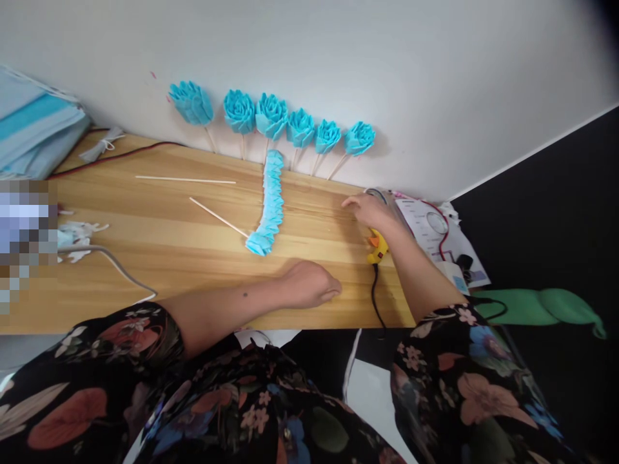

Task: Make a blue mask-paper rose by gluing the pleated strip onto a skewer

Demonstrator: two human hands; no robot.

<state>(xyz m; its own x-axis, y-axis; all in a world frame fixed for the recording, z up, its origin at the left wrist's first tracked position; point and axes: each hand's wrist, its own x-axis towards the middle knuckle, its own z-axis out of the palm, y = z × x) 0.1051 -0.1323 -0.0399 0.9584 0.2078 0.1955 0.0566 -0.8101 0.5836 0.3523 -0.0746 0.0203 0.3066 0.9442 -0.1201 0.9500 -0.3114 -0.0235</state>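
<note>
My left hand (309,283) lies low over the wooden table, its fingers curled closed; whatever is inside, if anything, is hidden. Farther right, my right hand (370,209) reaches across the table with fingers stretched leftward, holding nothing I can see. Just under that forearm stands a yellow glue gun (380,248) with an orange trigger, partly covered. Left of both hands, a curved strip of folded light-blue petals (272,193) ends in a rolled bud (260,243) on a thin stick (217,216). A second loose stick (186,180) lies behind it.
Several blue handmade roses (271,116) on sticks lean against the wall. Blue-and-white sheets (39,122) are piled at the left, near white scraps (80,238) and a grey cable (120,277). Papers (425,225) and a green pouch (536,306) are on the right.
</note>
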